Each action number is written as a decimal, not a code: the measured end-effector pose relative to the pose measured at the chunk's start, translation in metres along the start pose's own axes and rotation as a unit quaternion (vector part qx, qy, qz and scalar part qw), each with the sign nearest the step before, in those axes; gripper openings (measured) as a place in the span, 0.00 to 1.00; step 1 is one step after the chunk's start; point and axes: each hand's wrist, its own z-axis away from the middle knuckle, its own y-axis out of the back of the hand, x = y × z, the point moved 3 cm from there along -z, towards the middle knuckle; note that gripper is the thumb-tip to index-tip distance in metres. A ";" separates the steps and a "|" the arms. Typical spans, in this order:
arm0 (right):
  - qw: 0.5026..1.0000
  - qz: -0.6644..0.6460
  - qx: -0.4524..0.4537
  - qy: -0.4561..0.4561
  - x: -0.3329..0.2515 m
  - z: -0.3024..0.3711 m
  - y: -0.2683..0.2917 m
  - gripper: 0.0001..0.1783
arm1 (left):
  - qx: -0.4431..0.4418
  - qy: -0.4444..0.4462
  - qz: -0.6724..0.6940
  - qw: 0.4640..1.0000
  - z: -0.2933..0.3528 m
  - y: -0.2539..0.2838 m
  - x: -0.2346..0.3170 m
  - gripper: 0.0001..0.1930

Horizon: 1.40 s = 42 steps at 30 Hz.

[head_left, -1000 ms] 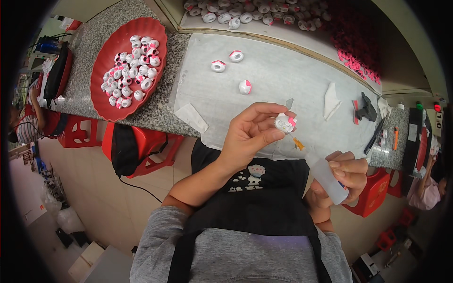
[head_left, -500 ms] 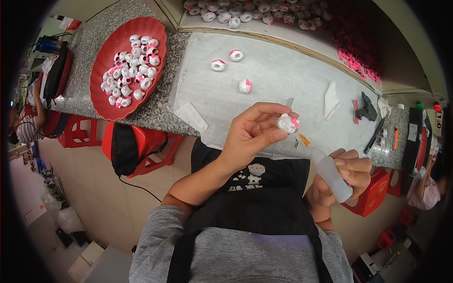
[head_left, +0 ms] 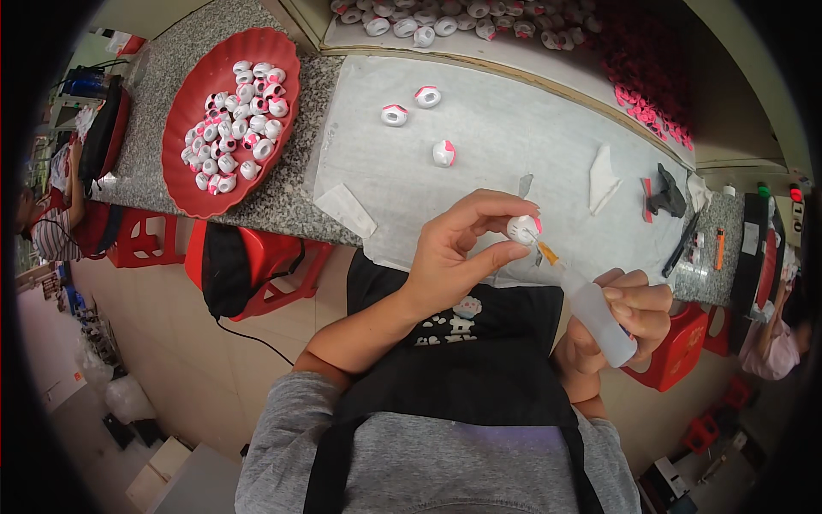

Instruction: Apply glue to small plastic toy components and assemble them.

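Observation:
My left hand (head_left: 454, 253) pinches a small white and pink figurine head (head_left: 521, 229) between thumb and fingertips, above the near edge of the paper sheet. My right hand (head_left: 640, 315) is wrapped round a translucent squeeze bottle (head_left: 601, 319), tilted up toward the head. The bottle's orange dispensing tip (head_left: 548, 252) points at the lower right of the head; whether its thin end touches cannot be made out. Beyond my hands, a loose white and pink head (head_left: 443, 153) lies on the sheet, with two more farther back.
White paper (head_left: 368, 154) covers the granite worktop (head_left: 150, 150). A red scalloped tray (head_left: 184, 184) of similar heads stands left. More heads and pink pieces (head_left: 651, 120) fill the back shelf. Folded tissue (head_left: 604, 180) and a dark crumpled scrap (head_left: 666, 193) lie right. Red stools (head_left: 257, 257) stand below.
The figurine head has turned in my left fingers: its printed face showed before, and a mostly plain white side shows now. The bottle stays close to it, nearly unmoved.

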 end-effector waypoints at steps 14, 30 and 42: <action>0.999 0.008 -0.018 -0.026 0.001 -0.001 0.004 0.14 | -0.003 -0.016 -0.074 0.997 -0.001 0.003 0.000 0.14; 0.920 0.290 -0.076 -0.252 0.167 -0.084 0.047 0.12 | 0.125 -0.034 0.004 0.992 -0.004 0.035 0.021 0.17; 0.810 0.537 -0.212 -0.104 0.181 -0.099 0.034 0.12 | 0.137 -0.021 0.010 0.990 -0.003 0.042 0.019 0.17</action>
